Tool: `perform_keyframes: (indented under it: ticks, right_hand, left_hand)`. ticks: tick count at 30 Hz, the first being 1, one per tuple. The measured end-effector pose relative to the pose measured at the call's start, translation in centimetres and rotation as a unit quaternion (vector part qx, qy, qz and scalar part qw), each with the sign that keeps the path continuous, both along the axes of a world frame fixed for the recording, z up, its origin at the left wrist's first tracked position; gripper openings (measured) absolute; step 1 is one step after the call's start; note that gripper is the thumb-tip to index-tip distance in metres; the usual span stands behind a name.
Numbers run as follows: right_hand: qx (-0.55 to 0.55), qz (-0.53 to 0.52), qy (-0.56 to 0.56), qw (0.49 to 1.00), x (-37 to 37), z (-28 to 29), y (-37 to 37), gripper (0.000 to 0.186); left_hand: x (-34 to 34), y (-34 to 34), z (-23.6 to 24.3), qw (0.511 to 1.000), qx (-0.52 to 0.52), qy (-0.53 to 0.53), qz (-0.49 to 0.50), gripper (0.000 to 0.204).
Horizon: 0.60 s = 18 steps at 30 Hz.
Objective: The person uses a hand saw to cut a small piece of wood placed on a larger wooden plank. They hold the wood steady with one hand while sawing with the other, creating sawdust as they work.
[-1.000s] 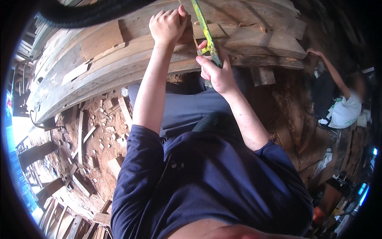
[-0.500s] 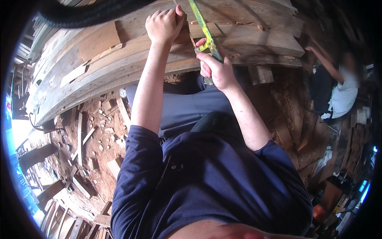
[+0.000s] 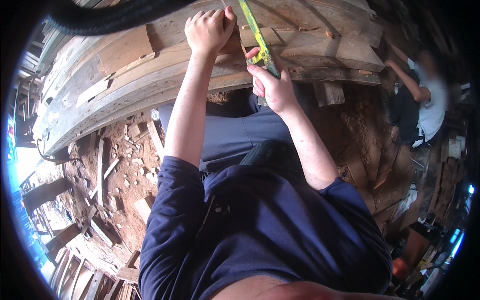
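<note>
My right hand [image 3: 272, 85] is closed around the handle of a yellow-green hand saw [image 3: 256, 34], whose blade runs up and away across the long curved wooden planks [image 3: 150, 75]. My left hand [image 3: 210, 30] is a fist pressed on a small wooden piece on top of the planks, just left of the blade. Both bare forearms reach up from my dark blue shirt.
Wood offcuts and chips [image 3: 125, 160] litter the reddish ground at lower left. A short wooden block [image 3: 327, 92] hangs under the planks at right. Another person in a white shirt [image 3: 425, 100] works at the far right. A dark hose [image 3: 115, 17] curves along the top.
My right hand and the saw have shifted slightly down and right along the cut. The left fist stays in place. The person at right has moved an arm.
</note>
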State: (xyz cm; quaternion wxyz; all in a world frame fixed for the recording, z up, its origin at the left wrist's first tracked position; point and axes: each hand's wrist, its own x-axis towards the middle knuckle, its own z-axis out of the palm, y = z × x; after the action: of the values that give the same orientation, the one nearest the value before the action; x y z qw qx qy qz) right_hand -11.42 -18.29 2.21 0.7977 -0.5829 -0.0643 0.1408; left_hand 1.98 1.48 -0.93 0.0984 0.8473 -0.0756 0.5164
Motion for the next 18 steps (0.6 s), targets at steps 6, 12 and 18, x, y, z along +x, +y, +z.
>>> perform_keyframes:
  ticks: [6, 12, 18]
  right_hand:
    - [-0.005, -0.003, 0.021, 1.0, -0.1, 0.1, 0.3, 0.018]
    - [0.046, 0.032, 0.061, 0.997, 1.2, 0.7, -0.4, 0.016]
    - [0.003, -0.004, 0.026, 1.0, -0.1, -0.3, 0.4, 0.02]
  left_hand:
    - [0.7, 0.2, -0.5, 1.0, 0.0, -0.019, 0.009, 0.048]
    - [1.3, 0.5, -0.6, 0.999, 0.002, 0.038, 0.034, 0.046]
    - [0.7, 0.0, -0.6, 1.0, -0.016, -0.023, 0.005, 0.044]
